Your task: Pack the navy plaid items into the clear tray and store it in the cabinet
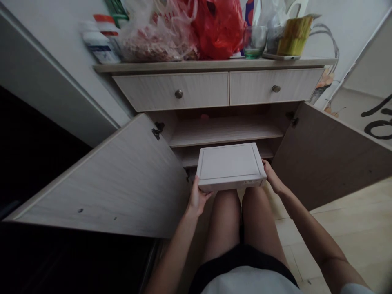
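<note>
A flat white box [229, 162] with a thin dark line around its lid is held level above my knees, in front of the open cabinet. My left hand [198, 198] grips its near left corner, thumb on the side and fingers under the bottom. On the right edge, my right hand [272, 176] is closed around the side, its fingertips partly hidden behind the box. Just beyond the box lies the cabinet's upper shelf [226, 130], with a lower shelf [191, 156] partly covered by the box.
The left door [116, 179] and right door [327, 155] stand swung open on both sides. Two drawers [202, 90] with round knobs are closed above. On the cabinet top are plastic bags [220, 28], a glass [255, 41], a white bottle [99, 45] and a yellow container [295, 36].
</note>
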Demonstrator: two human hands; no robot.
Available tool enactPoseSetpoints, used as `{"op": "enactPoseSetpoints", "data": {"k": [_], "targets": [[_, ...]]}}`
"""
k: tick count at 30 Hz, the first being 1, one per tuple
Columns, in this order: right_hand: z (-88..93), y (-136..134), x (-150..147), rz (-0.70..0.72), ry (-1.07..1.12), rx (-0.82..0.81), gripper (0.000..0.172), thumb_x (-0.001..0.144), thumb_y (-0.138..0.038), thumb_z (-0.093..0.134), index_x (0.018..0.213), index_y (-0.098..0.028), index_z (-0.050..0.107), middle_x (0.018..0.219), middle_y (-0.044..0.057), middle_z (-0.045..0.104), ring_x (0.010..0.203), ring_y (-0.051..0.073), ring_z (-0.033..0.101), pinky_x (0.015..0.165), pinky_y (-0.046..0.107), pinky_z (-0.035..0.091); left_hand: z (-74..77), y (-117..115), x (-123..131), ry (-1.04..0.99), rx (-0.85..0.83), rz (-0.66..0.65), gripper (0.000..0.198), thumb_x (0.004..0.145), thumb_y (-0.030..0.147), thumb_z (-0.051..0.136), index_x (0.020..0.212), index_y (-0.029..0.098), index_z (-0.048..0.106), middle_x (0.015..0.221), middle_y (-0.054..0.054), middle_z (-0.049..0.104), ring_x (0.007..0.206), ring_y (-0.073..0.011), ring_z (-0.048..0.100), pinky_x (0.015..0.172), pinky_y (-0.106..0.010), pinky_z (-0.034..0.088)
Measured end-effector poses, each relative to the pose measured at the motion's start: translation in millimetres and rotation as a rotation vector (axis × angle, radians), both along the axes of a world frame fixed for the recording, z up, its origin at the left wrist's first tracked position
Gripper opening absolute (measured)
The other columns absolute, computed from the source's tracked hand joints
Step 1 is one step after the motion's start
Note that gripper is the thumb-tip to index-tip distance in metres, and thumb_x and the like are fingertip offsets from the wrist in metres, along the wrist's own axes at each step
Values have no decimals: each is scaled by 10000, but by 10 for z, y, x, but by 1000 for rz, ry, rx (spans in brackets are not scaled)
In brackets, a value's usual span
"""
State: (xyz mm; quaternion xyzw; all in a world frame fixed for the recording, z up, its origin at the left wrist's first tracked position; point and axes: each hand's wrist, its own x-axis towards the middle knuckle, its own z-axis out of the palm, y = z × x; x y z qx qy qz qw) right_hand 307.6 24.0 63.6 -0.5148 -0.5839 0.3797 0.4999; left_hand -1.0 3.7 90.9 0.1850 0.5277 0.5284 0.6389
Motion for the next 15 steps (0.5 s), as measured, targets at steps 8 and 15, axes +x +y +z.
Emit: {"op": "enactPoseSetpoints", "data": {"k": [8, 15], "targets": [[156, 242, -66, -136, 57, 41, 785, 828, -728, 568, 1458, -265, 503, 1458, 65, 556, 1372, 257, 486, 1179, 399, 348, -60, 428, -76, 493, 327, -100, 264, 692, 252, 854, 922, 211, 730, 1112, -87, 750, 1286, -286, 572, 1130, -392, 414], [377, 1119, -11, -191, 15, 70, 808, 810, -778, 495, 1408, -239, 564, 1401, 69, 608, 1325, 247, 528, 1129, 365, 399, 48, 1342, 20, 665, 469, -141, 311, 666, 271, 864, 931, 204, 718, 1142, -111, 747, 1249, -312, 594, 1081, -405, 450]]}}
